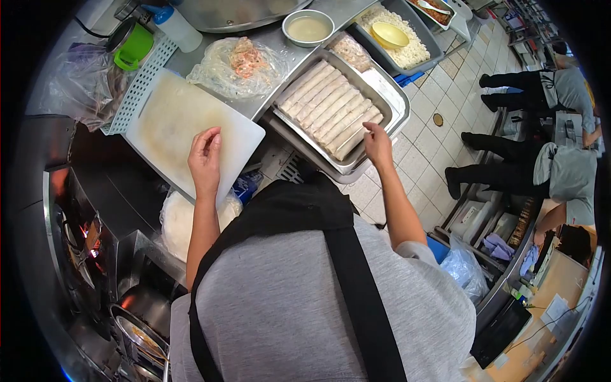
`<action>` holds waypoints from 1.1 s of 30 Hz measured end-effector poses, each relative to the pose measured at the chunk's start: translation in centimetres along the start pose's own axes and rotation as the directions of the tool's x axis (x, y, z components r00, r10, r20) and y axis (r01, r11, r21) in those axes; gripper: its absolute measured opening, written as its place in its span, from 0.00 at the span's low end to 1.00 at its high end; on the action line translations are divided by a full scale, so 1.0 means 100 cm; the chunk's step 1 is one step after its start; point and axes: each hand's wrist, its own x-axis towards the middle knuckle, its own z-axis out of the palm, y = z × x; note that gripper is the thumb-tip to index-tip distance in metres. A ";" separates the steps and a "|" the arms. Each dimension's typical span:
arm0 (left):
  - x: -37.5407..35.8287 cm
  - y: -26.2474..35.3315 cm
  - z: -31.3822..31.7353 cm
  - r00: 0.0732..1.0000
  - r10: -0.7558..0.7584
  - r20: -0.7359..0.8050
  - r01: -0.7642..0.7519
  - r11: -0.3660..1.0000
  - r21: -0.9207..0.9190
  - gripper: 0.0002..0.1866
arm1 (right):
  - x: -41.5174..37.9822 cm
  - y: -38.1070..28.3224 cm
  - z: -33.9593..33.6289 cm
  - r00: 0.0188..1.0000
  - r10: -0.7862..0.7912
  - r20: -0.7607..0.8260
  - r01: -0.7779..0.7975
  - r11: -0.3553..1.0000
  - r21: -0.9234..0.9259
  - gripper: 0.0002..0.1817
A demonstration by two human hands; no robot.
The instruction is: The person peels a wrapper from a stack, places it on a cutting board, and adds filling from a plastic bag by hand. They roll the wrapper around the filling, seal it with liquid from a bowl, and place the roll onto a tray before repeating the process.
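A white cutting board (167, 118) lies on the left, and my left hand (205, 153) hovers over its near right part. The fingers of that hand curl loosely, with a gap by the thumb and nothing in them. On the right, a metal tray (277, 102) holds several pale rolled spring rolls (328, 105) side by side in a row. My right hand (377, 141) is at the tray's right edge, its fingertips closed on the end of the outermost spring roll.
Behind the board are a plastic bag with pinkish filling (245, 60), a metal bowl of pale liquid (308, 28) and a squeeze bottle (178, 28). A grey tub (433, 58) with a yellow bowl (389, 35) stands far right. Stoves (76, 235) flank my left; two people work right.
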 end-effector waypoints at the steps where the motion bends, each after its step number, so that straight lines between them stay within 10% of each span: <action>1: 0.000 0.000 0.000 1.000 0.003 0.002 -0.003 1.000 -0.004 0.09 | 0.009 0.002 -0.005 0.988 -0.153 0.017 0.153 0.975 -0.159 0.15; 7: 0.001 -0.001 0.001 1.000 0.019 0.003 -0.019 1.000 0.002 0.09 | 0.003 -0.021 0.002 0.776 -0.156 0.611 0.595 0.499 -0.629 0.12; 23: -0.016 0.002 -0.011 0.994 -0.038 -0.100 0.030 0.996 -0.079 0.08 | 0.050 0.017 -0.016 0.899 -0.413 0.145 0.387 0.596 -0.703 0.13; 28: -0.050 -0.004 -0.040 0.961 -0.103 -0.258 0.082 0.993 -0.089 0.07 | 0.072 0.004 -0.024 0.927 -0.098 0.363 0.359 0.519 -0.776 0.13; 33: -0.095 -0.011 -0.074 0.870 -0.097 -0.483 0.102 0.995 -0.015 0.07 | 0.070 -0.099 -0.025 0.842 -0.342 0.417 0.523 0.704 -0.480 0.10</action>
